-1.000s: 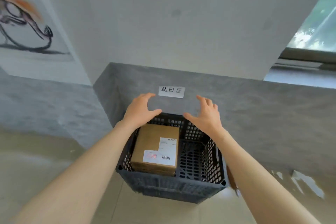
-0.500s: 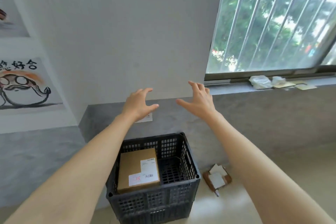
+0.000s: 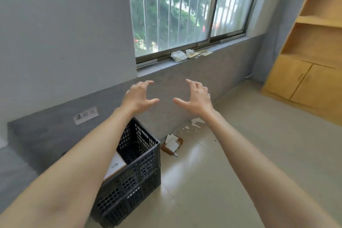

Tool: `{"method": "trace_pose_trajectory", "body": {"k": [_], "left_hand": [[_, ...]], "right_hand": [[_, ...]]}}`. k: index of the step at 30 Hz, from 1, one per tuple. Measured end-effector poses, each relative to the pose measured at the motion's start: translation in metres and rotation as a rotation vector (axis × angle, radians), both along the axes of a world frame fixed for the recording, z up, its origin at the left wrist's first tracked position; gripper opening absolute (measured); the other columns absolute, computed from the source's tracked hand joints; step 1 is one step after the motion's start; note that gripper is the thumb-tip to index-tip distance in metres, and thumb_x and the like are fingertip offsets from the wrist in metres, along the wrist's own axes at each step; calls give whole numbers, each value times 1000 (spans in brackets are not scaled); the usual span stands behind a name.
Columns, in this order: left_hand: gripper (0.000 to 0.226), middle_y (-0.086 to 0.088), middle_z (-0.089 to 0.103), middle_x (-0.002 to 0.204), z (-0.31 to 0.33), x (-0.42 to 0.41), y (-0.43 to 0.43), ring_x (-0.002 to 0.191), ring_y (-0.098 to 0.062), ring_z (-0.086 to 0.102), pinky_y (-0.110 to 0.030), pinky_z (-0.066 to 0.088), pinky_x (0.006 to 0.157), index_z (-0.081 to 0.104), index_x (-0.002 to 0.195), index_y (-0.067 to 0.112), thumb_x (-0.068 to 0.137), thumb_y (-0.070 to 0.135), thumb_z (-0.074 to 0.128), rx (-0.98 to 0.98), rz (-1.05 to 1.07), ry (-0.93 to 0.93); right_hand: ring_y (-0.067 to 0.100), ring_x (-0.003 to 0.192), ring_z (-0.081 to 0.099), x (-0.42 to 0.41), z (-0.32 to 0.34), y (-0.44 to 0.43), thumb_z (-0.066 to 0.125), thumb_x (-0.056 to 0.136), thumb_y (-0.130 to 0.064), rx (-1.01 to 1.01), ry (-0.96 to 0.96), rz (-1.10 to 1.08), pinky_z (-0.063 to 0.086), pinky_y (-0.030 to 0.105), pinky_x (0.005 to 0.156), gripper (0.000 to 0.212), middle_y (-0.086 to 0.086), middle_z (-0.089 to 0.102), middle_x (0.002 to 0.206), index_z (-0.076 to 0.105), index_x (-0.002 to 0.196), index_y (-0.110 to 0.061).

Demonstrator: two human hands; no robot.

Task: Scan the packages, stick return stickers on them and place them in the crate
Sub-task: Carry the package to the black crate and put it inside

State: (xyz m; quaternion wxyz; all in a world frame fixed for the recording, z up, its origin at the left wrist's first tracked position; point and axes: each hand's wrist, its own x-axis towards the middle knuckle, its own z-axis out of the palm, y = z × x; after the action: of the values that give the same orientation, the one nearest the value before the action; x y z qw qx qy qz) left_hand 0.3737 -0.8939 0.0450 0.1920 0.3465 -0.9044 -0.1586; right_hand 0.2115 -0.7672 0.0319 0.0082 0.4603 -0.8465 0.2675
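Both hands empty, crate low on my left.
My left hand (image 3: 137, 98) and right hand (image 3: 197, 100) are in the air, fingers spread and half curled, holding nothing. The crate (image 3: 129, 187) stands under my left forearm with one package (image 3: 115, 167) inside, so the left hand is nearer.

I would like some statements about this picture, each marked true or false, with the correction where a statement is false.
1. The left hand and the right hand hold nothing. True.
2. The crate is empty. False: a package with a white label lies inside the crate.
3. A white sign is stuck on the grey wall. True.
4. The window has no bars. False: upright bars stand across the window.
5. The wooden cabinet is on the person's left. False: the cabinet is on the right.
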Motion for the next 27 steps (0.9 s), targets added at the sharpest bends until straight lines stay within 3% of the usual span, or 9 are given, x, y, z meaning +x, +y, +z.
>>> {"method": "trace_pose_trajectory", "body": {"k": [12,27], "left_hand": [[71,-6,45,139,22,-127,189,130,-26,39,-40,37,103,35,143,26,82,40,67,-76,-462,-25],[76,-7,41,144,-13,-226,609,131,-29,39,-42,34,106,27,147,23,84,41,66,-169,-1054,-76]], "right_hand": [[28,137,27,-55,17,245,64,78,-57,-100,13,-457,26,39,112,86,8,30,149,26,147,-22],[28,137,28,-46,4,707,61,79,-59,11,11,-1023,28,44,108,88,8,30,149,22,148,-20]]}}
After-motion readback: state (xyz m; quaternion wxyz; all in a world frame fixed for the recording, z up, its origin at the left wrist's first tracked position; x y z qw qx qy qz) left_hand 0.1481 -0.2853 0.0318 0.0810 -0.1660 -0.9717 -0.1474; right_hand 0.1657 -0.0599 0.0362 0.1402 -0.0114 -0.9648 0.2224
